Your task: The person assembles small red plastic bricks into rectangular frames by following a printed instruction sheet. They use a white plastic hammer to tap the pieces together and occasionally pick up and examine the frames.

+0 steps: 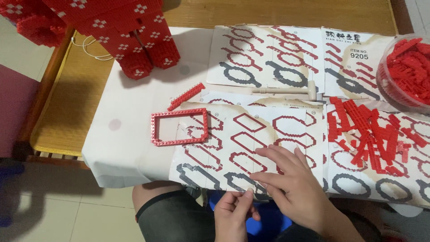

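Two bare hands (pixel 268 188) on flat, glossy paper sheet (pixel 251 148)

From my feed, the red brick model (pixel 112 31) at upper left is cut off by the top edge. The tub of red pieces (pixel 405 71) runs off the right edge. My right hand (pixel 295 183) covers part of the instruction sheet (pixel 251 143), and my left hand (pixel 233 215) is clipped at the bottom edge.

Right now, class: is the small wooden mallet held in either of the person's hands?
No: the mallet lies on the instruction sheets, well away from the left hand and right hand.
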